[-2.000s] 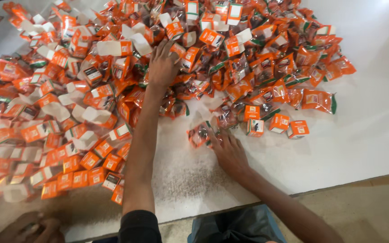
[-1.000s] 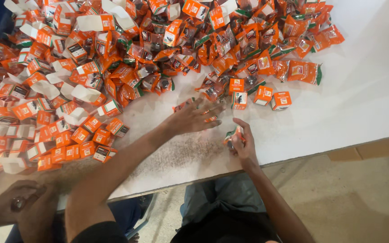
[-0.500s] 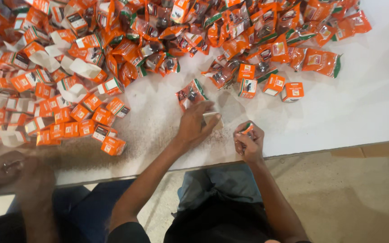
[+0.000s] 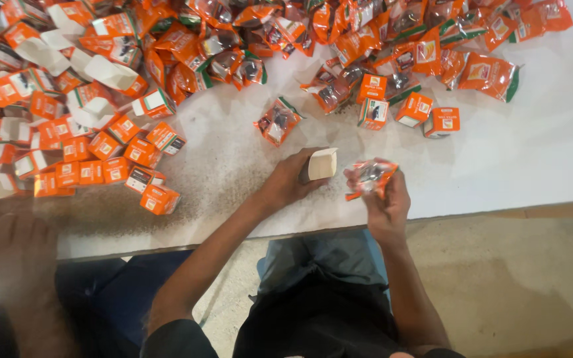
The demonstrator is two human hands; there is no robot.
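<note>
**Small carton in one hand, foil sachet in the other, at the edge of a heaped tabletop**

The left hand (image 4: 290, 180) holds a small open carton (image 4: 320, 164) just above the white tabletop (image 4: 538, 156), near its front edge. The fingers are curled around the carton's side, and its open, pale inside faces the camera. The right hand (image 4: 384, 199) is raised just beside it, with the fingers pinched closed on a crinkled orange and clear sachet (image 4: 370, 176) that has something dark inside. Carton and sachet are near each other but do not touch.

Beyond the hands, one loose sachet (image 4: 277, 121) lies alone on the bare tabletop. Farther back, a deep heap of sachets (image 4: 392, 33) of the same kind spreads across the top of the view. A few closed orange cartons (image 4: 414, 109) stand in a loose cluster to the right of the lone sachet, at the near edge of that heap. To the left, a large pile of small orange cartons (image 4: 87, 156) covers the tabletop, mixed with open, unfilled ones (image 4: 104, 69) that show white interiors. One carton (image 4: 160, 199) sits a little apart from this pile, closest to the front edge.

The surface between the hands and the piles is speckled with fine dark grains. At the lower left, another person's hands (image 4: 14, 245) are partly in view at the tabletop's edge, blurred; what they hold cannot be told.
</note>
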